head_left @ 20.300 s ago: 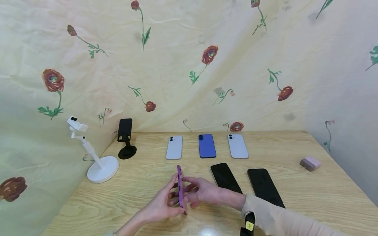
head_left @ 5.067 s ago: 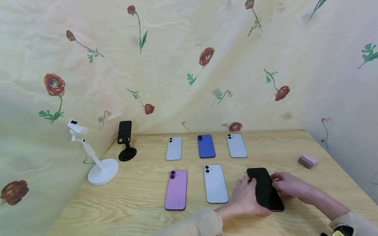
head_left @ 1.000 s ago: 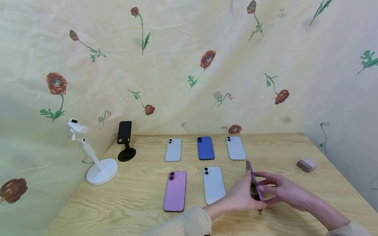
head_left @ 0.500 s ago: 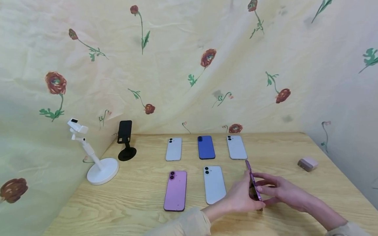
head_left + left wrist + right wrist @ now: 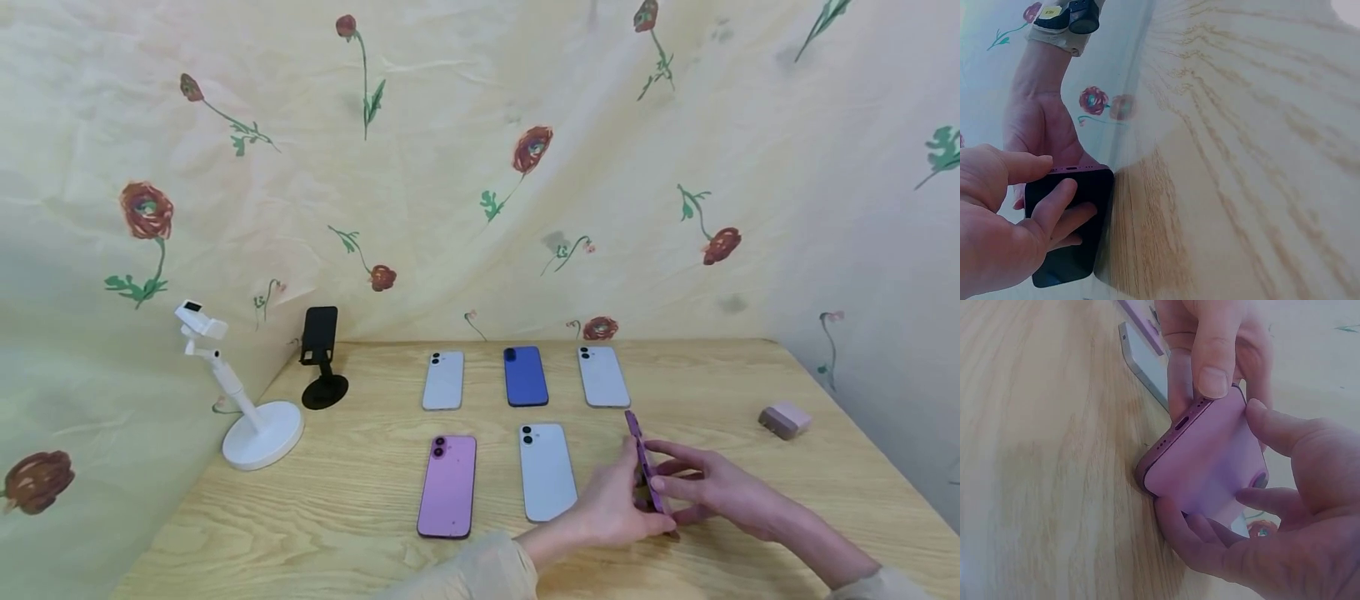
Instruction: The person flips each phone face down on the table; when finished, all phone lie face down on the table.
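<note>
A pink smartphone [image 5: 649, 467] stands tilted on its long edge at the right of the table. My left hand [image 5: 611, 500] holds it from the left, thumb at the port end; in the left wrist view, its fingers lie over the dark screen [image 5: 1079, 250]. From the other side my right hand [image 5: 720, 487] grips the same phone, with fingers and thumb at the edges of its pink back [image 5: 1204, 456] in the right wrist view. To the left, a white smartphone [image 5: 547, 471] and another pink smartphone [image 5: 447, 487] lie back up.
Behind them lie a pale smartphone [image 5: 444, 381], a blue smartphone [image 5: 527, 377] and another pale smartphone [image 5: 603, 377]. White [image 5: 262, 436] and black [image 5: 324, 390] phone stands are at left, a small pale block [image 5: 785, 419] at right. Floral cloth [image 5: 450, 167] hangs behind.
Earlier the hands held a pink phone at left; it now lies back up. The middle black-faced phone now shows its white back. The right-hand phone has been lifted onto its edge.
</note>
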`<state>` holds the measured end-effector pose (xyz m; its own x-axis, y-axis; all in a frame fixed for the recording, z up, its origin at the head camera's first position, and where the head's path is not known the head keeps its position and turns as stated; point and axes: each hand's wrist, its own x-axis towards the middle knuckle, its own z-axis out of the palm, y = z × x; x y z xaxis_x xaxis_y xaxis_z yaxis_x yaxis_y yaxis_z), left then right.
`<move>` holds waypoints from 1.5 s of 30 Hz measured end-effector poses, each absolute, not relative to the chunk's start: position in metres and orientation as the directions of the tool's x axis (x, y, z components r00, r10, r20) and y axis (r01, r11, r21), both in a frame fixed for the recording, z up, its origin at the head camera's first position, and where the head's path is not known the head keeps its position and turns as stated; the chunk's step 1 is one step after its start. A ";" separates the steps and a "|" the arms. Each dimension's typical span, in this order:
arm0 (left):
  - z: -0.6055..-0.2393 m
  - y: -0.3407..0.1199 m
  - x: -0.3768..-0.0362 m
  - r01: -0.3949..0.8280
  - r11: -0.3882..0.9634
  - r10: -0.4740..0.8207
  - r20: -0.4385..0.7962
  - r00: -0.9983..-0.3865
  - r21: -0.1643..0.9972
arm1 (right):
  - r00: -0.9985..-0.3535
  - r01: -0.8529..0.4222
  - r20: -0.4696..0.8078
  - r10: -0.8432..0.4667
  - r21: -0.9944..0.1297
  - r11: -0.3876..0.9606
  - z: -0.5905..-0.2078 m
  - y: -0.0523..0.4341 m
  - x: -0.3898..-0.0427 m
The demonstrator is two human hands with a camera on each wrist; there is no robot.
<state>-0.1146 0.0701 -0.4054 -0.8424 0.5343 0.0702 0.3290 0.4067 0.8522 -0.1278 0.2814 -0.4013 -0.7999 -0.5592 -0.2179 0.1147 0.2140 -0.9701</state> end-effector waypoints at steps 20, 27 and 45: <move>-0.411 0.067 -0.112 0.148 0.243 0.550 -0.011 -0.835 0.959 | -0.863 0.075 -0.230 -0.449 -0.939 0.336 -0.402 0.273 -0.125; -0.413 0.065 -0.112 0.229 0.293 0.561 0.027 -0.827 0.928 | -0.877 0.036 -0.213 -0.432 -0.923 0.383 -0.402 0.271 -0.126; -0.407 0.068 -0.113 0.410 0.635 0.486 0.075 -0.871 0.654 | -0.893 -0.046 -0.175 -0.415 -0.881 0.471 -0.399 0.268 -0.127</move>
